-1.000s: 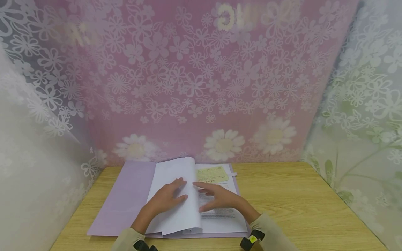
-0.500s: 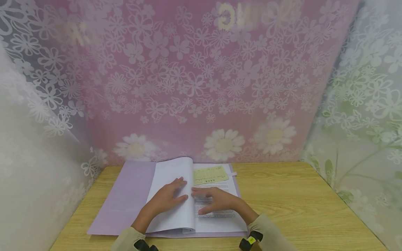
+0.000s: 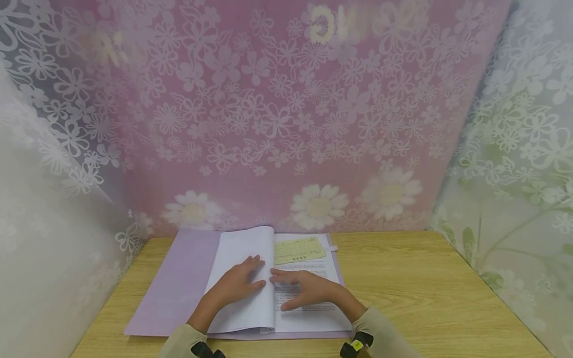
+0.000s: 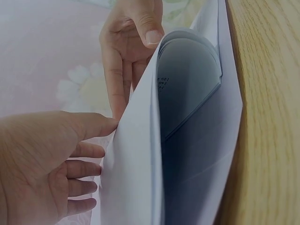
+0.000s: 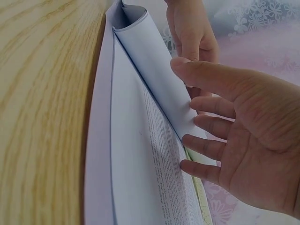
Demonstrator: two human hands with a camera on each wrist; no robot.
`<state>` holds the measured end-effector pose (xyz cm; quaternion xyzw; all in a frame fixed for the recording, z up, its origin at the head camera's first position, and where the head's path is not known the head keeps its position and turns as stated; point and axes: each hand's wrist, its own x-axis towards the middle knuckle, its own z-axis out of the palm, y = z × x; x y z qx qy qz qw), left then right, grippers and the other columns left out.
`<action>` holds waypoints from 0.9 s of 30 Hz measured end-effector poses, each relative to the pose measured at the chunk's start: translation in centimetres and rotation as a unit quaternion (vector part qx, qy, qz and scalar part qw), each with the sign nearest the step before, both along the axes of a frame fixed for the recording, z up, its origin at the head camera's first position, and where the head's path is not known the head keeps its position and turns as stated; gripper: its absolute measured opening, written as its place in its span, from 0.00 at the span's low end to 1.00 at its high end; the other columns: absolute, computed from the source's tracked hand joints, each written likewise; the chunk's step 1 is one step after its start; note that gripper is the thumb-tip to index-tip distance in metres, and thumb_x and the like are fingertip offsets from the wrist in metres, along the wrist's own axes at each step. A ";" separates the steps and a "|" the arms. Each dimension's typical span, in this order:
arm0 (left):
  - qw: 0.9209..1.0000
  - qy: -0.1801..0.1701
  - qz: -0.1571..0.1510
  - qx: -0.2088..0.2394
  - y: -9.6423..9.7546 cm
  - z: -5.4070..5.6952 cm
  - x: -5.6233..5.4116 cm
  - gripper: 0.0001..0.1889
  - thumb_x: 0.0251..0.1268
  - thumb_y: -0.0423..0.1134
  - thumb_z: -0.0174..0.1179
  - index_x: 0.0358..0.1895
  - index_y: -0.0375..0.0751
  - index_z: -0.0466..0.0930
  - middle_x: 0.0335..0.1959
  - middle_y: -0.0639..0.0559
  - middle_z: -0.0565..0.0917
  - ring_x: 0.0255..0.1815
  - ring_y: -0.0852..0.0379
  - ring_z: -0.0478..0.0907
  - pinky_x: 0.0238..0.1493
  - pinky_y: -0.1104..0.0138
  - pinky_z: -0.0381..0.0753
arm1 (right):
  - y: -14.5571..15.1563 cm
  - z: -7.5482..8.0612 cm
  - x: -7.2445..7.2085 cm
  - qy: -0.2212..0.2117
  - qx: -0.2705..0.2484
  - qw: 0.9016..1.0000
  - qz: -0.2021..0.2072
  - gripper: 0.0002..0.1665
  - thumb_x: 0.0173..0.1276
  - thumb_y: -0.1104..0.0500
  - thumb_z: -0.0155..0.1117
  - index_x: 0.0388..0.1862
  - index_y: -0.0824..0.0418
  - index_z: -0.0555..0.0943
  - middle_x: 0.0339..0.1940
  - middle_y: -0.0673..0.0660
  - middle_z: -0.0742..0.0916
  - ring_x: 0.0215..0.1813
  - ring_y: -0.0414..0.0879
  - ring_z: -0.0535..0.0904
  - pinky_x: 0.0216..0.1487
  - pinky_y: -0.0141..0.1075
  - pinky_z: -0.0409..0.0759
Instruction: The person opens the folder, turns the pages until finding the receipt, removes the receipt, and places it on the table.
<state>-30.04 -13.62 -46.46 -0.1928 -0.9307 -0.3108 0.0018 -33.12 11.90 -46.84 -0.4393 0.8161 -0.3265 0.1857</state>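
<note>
A purple folder (image 3: 165, 293) lies open with white sheets (image 3: 243, 243) folded over to the left, their bend rising in a loose curl. My left hand (image 3: 237, 283) rests on these sheets with its fingers spread and nearly straight. At the bend, the fingertips of my right hand (image 3: 309, 288) touch the curled paper, thumb apart and lower down. Under that hand is a printed page (image 3: 331, 318) with a yellow slip (image 3: 301, 249) near its top. In the left wrist view the curl (image 4: 187, 70) is hollow, showing faint print inside.
The folder lies on a wooden table (image 3: 425, 288), which extends to its right. A floral pink curtain (image 3: 286, 124) hangs behind, and pale patterned sheeting (image 3: 524, 199) stands on the sides. A small white tab (image 3: 332, 248) sticks out at the folder's right edge.
The bend of the folded sheets has shifted left and their lower edges have come together. More of the yellow slip and printed page shows. My right hand has moved slightly left and nearer; the left has barely moved.
</note>
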 end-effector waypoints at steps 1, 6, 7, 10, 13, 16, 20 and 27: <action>1.000 -0.002 0.001 -0.001 0.0 0.0 0.0 0.31 0.69 0.45 0.66 0.70 0.33 0.74 0.76 0.35 0.69 0.79 0.33 0.61 0.76 0.39 0.62 | 0.0 0.0 0.0 0.001 0.000 1.000 0.001 0.43 0.67 0.47 0.73 0.78 0.55 0.69 0.83 0.54 0.64 0.82 0.55 0.61 0.79 0.46 0.67; 1.000 -0.012 0.013 -0.008 -0.3 0.0 0.0 0.32 0.70 0.46 0.65 0.71 0.34 0.72 0.75 0.35 0.70 0.79 0.34 0.62 0.77 0.40 0.63 | -0.1 0.0 0.1 -0.003 0.004 1.000 -0.008 0.44 0.67 0.47 0.73 0.78 0.54 0.68 0.83 0.53 0.64 0.82 0.55 0.61 0.79 0.46 0.67; 1.000 -0.015 0.015 -0.008 -0.3 0.0 0.0 0.32 0.70 0.46 0.65 0.71 0.34 0.72 0.75 0.35 0.70 0.78 0.34 0.62 0.77 0.40 0.63 | -0.1 0.0 0.1 -0.002 0.006 1.000 -0.010 0.45 0.66 0.47 0.74 0.79 0.54 0.68 0.83 0.53 0.64 0.82 0.55 0.62 0.79 0.46 0.67; 0.999 -0.024 0.024 -0.013 -0.4 0.0 0.0 0.33 0.70 0.48 0.65 0.72 0.35 0.71 0.75 0.35 0.70 0.78 0.34 0.64 0.76 0.40 0.64 | -0.1 0.0 0.1 0.001 0.008 1.000 -0.016 0.45 0.66 0.47 0.74 0.79 0.54 0.68 0.82 0.53 0.66 0.81 0.54 0.63 0.78 0.47 0.69; 0.999 -0.037 0.033 -0.022 -0.5 0.0 -0.1 0.35 0.69 0.51 0.65 0.74 0.36 0.70 0.75 0.35 0.70 0.77 0.34 0.65 0.75 0.41 0.66 | 0.0 0.1 0.1 0.010 0.007 1.000 -0.017 0.45 0.66 0.46 0.74 0.79 0.55 0.68 0.81 0.54 0.68 0.80 0.55 0.66 0.75 0.48 0.73; 0.998 -0.049 0.041 -0.031 -0.5 0.1 -0.1 0.37 0.68 0.53 0.66 0.74 0.37 0.69 0.75 0.35 0.70 0.76 0.34 0.67 0.74 0.41 0.68 | 0.1 0.2 -0.2 0.017 0.006 1.000 -0.023 0.45 0.67 0.46 0.73 0.78 0.56 0.68 0.79 0.55 0.71 0.78 0.54 0.69 0.72 0.50 0.75; 0.997 -0.055 0.042 -0.039 -0.7 0.1 -0.2 0.39 0.66 0.54 0.67 0.74 0.35 0.69 0.73 0.35 0.73 0.74 0.35 0.69 0.72 0.42 0.70 | 0.6 0.3 -0.8 0.025 0.006 0.998 -0.049 0.44 0.67 0.45 0.73 0.77 0.55 0.69 0.77 0.52 0.74 0.76 0.53 0.71 0.71 0.53 0.77; 0.996 -0.065 0.041 -0.049 -1.0 -0.4 -0.6 0.39 0.66 0.54 0.68 0.73 0.34 0.69 0.73 0.37 0.74 0.74 0.37 0.70 0.73 0.44 0.71 | 2.1 1.0 -2.1 0.037 -0.037 0.995 -0.090 0.41 0.71 0.49 0.69 0.78 0.60 0.68 0.77 0.59 0.74 0.76 0.59 0.71 0.70 0.58 0.75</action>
